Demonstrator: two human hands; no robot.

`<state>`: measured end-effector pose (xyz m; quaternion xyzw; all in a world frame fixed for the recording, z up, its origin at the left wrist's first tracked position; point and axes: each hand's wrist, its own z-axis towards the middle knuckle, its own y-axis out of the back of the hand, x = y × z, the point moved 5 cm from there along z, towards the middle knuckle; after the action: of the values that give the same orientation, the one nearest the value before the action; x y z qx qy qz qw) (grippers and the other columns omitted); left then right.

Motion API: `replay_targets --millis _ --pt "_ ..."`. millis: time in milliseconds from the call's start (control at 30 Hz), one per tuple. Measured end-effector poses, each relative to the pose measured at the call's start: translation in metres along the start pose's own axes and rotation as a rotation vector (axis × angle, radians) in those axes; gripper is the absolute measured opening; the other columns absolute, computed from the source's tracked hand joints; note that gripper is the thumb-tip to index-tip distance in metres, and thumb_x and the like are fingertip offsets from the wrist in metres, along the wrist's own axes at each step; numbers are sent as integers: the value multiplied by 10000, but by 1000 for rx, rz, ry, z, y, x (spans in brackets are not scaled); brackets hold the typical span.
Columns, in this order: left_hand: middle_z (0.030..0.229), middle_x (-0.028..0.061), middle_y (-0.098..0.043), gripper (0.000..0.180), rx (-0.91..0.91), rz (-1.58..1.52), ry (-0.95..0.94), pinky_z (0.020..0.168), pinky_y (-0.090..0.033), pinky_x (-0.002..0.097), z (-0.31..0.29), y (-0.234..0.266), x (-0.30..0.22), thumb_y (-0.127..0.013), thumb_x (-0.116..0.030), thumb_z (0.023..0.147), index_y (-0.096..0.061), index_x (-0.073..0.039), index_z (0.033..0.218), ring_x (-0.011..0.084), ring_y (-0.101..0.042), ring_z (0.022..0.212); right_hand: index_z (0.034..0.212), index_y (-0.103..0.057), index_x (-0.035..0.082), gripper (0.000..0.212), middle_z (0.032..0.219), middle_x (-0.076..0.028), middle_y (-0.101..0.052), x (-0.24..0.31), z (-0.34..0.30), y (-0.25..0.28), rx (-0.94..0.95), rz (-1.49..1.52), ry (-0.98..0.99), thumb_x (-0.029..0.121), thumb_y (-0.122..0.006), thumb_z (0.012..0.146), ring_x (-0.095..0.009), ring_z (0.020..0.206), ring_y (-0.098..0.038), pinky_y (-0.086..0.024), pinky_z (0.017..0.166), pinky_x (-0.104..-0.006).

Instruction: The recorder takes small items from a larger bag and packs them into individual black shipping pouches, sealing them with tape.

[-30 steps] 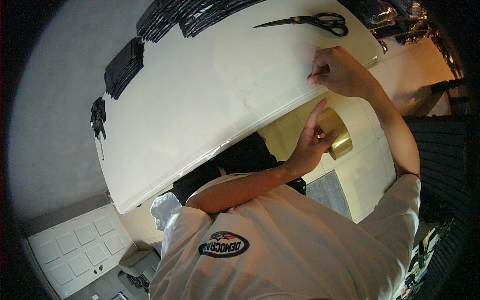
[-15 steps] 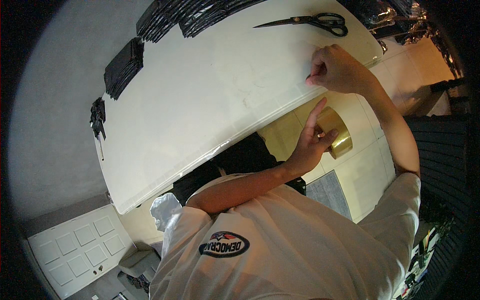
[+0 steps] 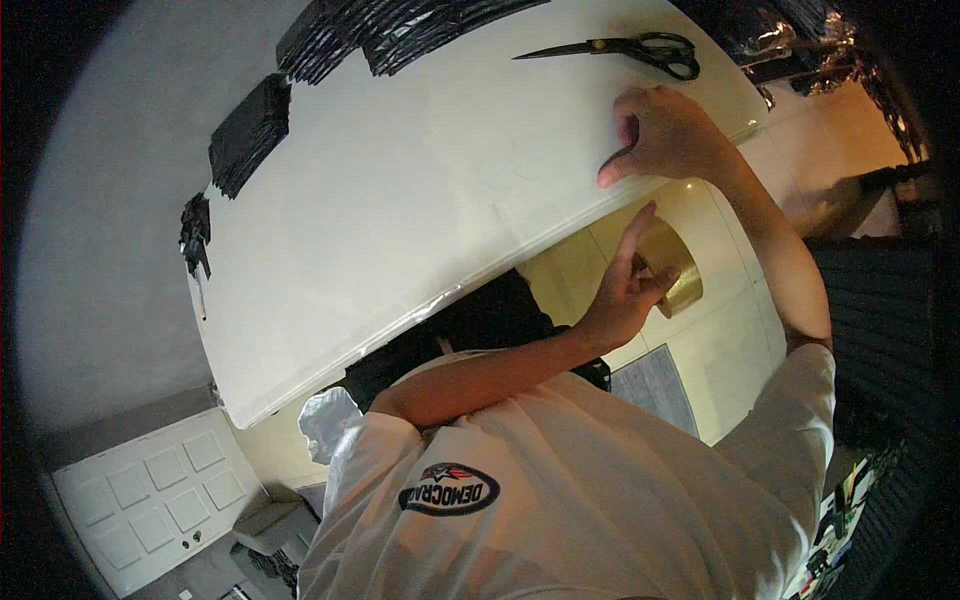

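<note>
My left hand (image 3: 628,292) holds a wide roll of yellowish packing tape (image 3: 684,290) just off the table's near edge. Its index finger points up along the roll and the thumb lies over the roll's side. My right hand (image 3: 665,135) is above the near right edge of the white table (image 3: 400,190), its fingers curled and pinched. A thin dark sliver shows between thumb and fingers; what it is I cannot make out. Behind that hand, black-handled scissors (image 3: 640,48) lie on the tabletop, blades pointing left.
Stacks of folded black plastic (image 3: 430,35) line the table's far edge, with another black stack (image 3: 248,135) at the far left. A crumpled black piece (image 3: 196,235) sits at the left edge. Shiny dark plastic (image 3: 790,45) is heaped beyond the right corner.
My right hand has shifted slightly left, and its thumb and fingers now show more of the dark sliver. My left hand keeps hold of the tape roll, almost still.
</note>
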<state>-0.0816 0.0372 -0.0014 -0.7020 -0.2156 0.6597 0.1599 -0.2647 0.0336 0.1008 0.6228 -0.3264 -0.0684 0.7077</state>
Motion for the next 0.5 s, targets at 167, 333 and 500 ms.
replay_targets --millis 167,333,500 --pt "1387 109 -490 816 -1 3 2 1017 -496 310 0 0 -1 -613 -3 1010 -129 -135 1653 177 -537 1203 870 -722 38 317 857 -134 -708 -22 9 5 -208 56 19 296 -863 752 -309 790 -686 -540 732 -408" --pt "1372 104 -523 825 -4 -6 37 1018 -508 317 -1 4 2 -643 -28 1001 -151 -160 1650 180 -555 1204 1111 -720 27 302 1085 -162 -721 -57 27 61 -437 -352 337 90 -776 821 -309 1005 -694 -542 944 -402" --pt "1337 104 -556 837 -26 -2 17 1008 -522 312 0 7 5 -670 -63 995 -169 -207 1650 183 -571 1195 1196 -676 19 384 1167 -165 -696 -53 27 78 -120 -144 368 5 -724 816 -320 1088 -672 -518 1023 -391"
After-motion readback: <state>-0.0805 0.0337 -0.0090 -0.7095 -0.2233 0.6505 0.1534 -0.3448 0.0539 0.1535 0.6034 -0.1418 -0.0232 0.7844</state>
